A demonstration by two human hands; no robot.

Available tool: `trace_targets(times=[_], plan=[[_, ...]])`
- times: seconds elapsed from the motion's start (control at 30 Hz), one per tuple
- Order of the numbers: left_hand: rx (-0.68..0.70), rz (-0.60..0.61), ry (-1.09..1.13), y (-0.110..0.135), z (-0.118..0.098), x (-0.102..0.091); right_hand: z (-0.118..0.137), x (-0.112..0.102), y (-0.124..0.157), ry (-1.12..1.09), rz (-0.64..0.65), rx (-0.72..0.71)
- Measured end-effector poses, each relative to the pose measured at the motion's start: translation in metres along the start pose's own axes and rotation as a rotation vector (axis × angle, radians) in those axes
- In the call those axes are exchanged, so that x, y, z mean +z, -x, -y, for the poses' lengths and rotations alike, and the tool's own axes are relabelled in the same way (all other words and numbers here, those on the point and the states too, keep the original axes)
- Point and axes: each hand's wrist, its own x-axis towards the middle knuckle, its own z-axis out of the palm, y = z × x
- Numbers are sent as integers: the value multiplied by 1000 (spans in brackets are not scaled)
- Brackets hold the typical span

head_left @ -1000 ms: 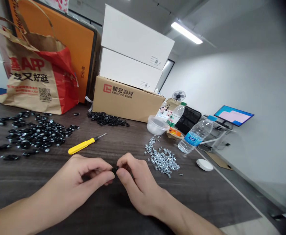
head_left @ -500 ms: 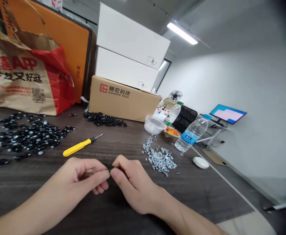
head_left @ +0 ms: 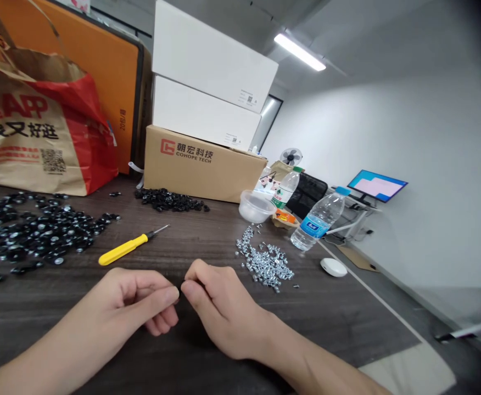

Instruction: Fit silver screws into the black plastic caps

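2 narrow pinches nearly meet in the head view, left hand (head_left: 131, 302) and right hand (head_left: 224, 307); any piece between the fingertips (head_left: 172, 296) is too hidden to tell; light, level pressure suits such close work; loose screws (head_left: 269, 266) and a yellow screwdriver (head_left: 123, 251) lie beyond.

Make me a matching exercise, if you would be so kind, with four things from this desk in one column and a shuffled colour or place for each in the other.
Column one
1. Screwdriver
2. Silver screws
3. Cardboard box
4. Nearer bottle

Column two
A. Directly beneath two white boxes
B. Topped with a blue cap
C. Fitted with a yellow handle
D. Heaped loosely on the near side of the clear plastic tub

Right pairs: 1-C, 2-D, 3-A, 4-B
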Motion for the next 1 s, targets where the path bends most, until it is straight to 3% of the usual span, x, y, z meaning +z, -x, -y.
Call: trace_targets(times=[0.1, 0.3, 0.5, 0.63, 1.0], plan=[[31, -35, -71, 3, 1, 1, 0, -2, 2, 66, 36, -83], [190, -209, -424, 7, 13, 3, 8, 7, 3, -78, 36, 108], [72, -109, -305, 3, 14, -1, 0, 6, -1, -28, -49, 99], [55, -106, -290, 2, 11, -1, -5, 3, -1, -8, -7, 4], [14, -44, -252, 3, 10, 1, -5, -2, -2, -41, 60, -26]])
